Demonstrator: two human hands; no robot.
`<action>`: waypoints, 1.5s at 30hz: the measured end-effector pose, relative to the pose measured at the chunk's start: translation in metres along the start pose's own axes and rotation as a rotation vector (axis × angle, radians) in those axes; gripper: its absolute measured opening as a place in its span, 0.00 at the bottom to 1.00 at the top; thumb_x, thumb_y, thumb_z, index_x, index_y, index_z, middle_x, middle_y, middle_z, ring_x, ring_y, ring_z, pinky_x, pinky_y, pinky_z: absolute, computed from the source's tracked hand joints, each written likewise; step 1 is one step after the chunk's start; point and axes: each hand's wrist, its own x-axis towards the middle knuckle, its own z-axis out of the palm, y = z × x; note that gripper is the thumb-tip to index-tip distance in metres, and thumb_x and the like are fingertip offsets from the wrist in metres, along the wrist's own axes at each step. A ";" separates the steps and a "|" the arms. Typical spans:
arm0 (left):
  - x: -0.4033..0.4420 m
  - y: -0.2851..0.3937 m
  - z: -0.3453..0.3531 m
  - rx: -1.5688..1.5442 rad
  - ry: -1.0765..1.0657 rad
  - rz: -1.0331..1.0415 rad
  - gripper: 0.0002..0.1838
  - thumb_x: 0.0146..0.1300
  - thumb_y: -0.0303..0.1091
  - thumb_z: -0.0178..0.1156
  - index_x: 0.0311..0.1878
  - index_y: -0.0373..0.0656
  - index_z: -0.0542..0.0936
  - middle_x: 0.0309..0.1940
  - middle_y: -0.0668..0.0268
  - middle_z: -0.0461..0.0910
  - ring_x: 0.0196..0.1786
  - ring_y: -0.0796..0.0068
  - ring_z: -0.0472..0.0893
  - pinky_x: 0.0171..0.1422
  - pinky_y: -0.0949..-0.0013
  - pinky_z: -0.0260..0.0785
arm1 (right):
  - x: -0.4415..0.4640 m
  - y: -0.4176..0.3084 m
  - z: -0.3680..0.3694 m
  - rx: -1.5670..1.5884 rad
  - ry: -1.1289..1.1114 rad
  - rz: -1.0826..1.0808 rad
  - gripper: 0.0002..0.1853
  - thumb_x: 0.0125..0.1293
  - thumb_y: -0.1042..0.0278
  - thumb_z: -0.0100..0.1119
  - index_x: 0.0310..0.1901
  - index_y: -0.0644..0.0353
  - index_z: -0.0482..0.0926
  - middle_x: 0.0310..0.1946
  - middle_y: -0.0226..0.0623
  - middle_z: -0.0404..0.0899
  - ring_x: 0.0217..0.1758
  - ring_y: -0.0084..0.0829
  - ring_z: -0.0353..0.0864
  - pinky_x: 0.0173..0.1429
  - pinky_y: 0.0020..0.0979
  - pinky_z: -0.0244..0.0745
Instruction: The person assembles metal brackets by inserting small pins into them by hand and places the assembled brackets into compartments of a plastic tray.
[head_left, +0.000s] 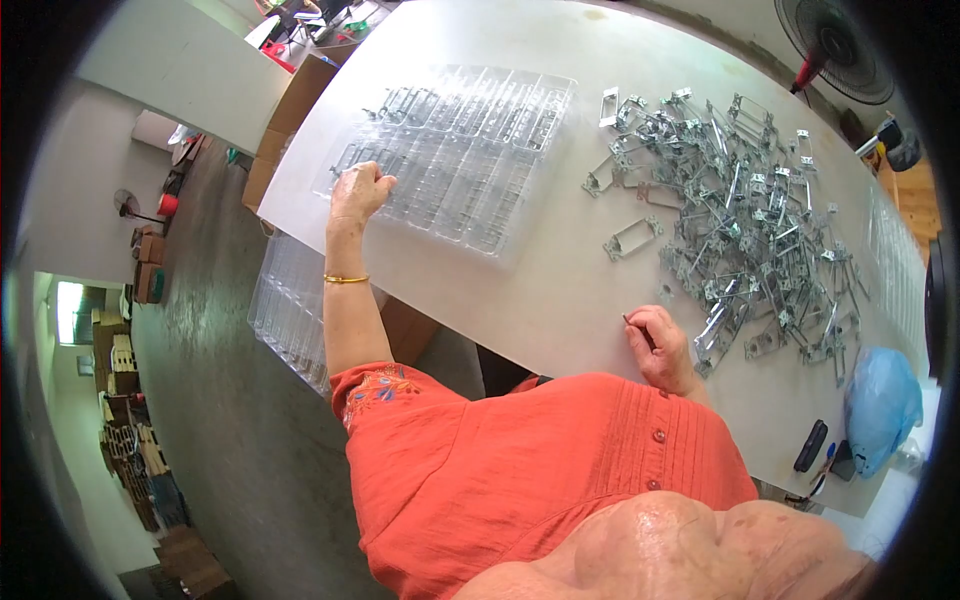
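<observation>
My left hand [360,192] is over the near left edge of a clear plastic tray [470,160], its fingers curled in beside a metal bracket in a tray slot; whether they grip it is hidden. More brackets lie in the slots at the tray's left and far right. My right hand [660,345] rests low over the white table [520,300], pinching a small dark piece between thumb and forefinger. Just beyond it spreads a heap of metal brackets [750,220], with one loose frame-shaped bracket [633,238] at its left side.
A blue plastic bag [882,410] and a dark case [811,446] lie at the table's right. Clear trays [295,310] are stacked below the left edge, near a cardboard box [290,125]. A fan [835,45] stands beyond the far right edge.
</observation>
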 end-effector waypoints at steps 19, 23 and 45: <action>-0.072 0.125 -0.029 -0.155 0.441 0.466 0.08 0.70 0.34 0.66 0.36 0.40 0.84 0.31 0.61 0.84 0.37 0.57 0.83 0.48 0.55 0.72 | -0.003 0.007 -0.002 0.009 0.008 0.008 0.07 0.67 0.78 0.65 0.44 0.61 0.78 0.43 0.42 0.82 0.42 0.46 0.84 0.44 0.39 0.79; -0.107 0.187 0.010 -0.352 0.307 0.709 0.05 0.66 0.31 0.69 0.38 0.41 0.83 0.36 0.59 0.83 0.41 0.55 0.82 0.51 0.55 0.73 | -0.004 0.010 -0.002 0.027 0.021 -0.007 0.07 0.67 0.79 0.65 0.44 0.61 0.79 0.44 0.42 0.82 0.42 0.44 0.84 0.44 0.38 0.79; -0.118 0.284 0.143 -0.356 0.084 0.877 0.07 0.62 0.30 0.64 0.38 0.37 0.78 0.44 0.51 0.78 0.50 0.47 0.77 0.57 0.50 0.72 | -0.009 0.012 -0.007 0.032 -0.023 -0.014 0.05 0.69 0.74 0.65 0.44 0.63 0.81 0.41 0.43 0.82 0.41 0.44 0.84 0.43 0.37 0.79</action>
